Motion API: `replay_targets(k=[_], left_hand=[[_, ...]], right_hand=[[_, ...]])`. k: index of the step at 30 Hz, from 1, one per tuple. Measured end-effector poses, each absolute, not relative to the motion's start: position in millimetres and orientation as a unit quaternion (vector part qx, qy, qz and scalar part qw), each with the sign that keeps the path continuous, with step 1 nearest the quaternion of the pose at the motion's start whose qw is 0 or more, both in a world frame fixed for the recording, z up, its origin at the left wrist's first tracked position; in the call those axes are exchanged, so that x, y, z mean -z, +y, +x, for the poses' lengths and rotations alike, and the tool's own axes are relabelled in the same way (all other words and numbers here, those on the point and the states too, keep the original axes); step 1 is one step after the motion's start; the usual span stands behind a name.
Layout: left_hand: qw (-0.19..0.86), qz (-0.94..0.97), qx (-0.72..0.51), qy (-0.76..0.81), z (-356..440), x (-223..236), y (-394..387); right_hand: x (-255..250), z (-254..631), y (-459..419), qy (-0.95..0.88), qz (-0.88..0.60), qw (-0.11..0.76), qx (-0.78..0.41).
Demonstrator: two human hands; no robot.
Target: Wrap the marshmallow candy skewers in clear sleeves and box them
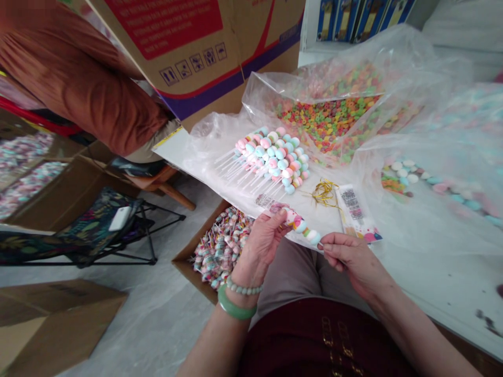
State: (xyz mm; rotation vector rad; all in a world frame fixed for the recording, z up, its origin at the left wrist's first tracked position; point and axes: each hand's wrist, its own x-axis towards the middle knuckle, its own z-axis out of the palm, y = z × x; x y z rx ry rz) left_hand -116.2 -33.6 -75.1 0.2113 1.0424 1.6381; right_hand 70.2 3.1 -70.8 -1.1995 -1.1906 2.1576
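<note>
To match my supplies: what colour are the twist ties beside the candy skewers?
The twist ties are shiny gold; head view.

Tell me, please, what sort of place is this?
It looks like a small workshop for packing sweets by hand: there are rows of pastel candy skewers, a plastic bag of colourful candy rings, and a cardboard box full of candy sticks.

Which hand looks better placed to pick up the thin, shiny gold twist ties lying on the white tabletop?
Probably the right hand: it looks slightly closer to the gold twist ties, and only its fingertips pinch the end of the pastel candy skewer, while the left hand grips it more fully.
</note>
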Motion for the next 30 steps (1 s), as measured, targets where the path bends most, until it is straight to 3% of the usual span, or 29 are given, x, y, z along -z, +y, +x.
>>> replay_targets(k=[7, 13, 22, 30], left_hand=[[0.545, 0.078, -0.703, 0.451, -118.9, 73.7, -32.4], [0.580, 0.103, -0.670, 0.451, -115.6, 72.3, -33.3], [0.640, 0.111, -0.628, 0.429, -84.3, 76.3, -36.0], [0.587, 0.086, -0.673, 0.442, -93.8, 75.1, -32.3]], right_hand=[[69.6, 73.4, 8.3, -0.384, -0.424, 0.211, -0.792], [69.1, 70.6, 6.1, -0.388, -0.409, 0.173, -0.807], [73.7, 60.3, -2.8, -0.516, -0.464, 0.226, -0.684], [76.6, 65.9, 1.6, -0.614, -0.486, 0.224, -0.580]])
